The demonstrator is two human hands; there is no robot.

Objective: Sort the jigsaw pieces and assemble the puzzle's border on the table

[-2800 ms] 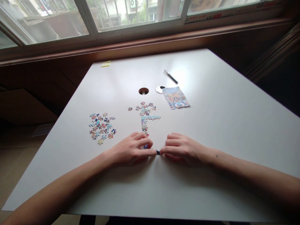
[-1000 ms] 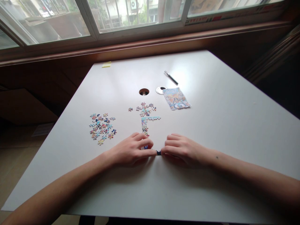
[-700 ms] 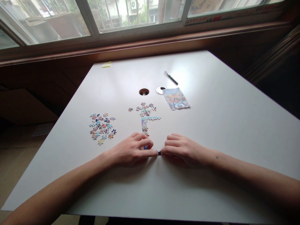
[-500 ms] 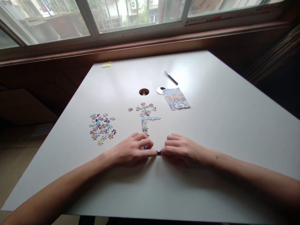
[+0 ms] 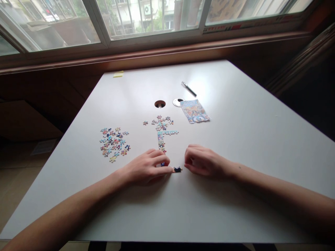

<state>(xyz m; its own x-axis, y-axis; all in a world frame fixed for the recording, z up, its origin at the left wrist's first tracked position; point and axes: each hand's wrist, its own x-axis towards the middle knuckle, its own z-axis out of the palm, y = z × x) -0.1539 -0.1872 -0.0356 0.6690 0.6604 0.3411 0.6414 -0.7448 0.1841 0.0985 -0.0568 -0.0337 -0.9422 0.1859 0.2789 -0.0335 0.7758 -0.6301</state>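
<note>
Beside the dark puzzle piece [image 5: 177, 169] – left hand [image 5: 146, 169] curled, fingertip touching it – right hand [image 5: 206, 162] loosely curled, empty

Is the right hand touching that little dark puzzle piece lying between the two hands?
Apart. The head view shows a strip of bare white table between the right hand and the dark puzzle piece, while the left hand reaches the piece's other side.

Right hand [image 5: 205, 163] lifted off dark puzzle piece [image 5: 177, 169], now just beside it, fingers curled.
</note>
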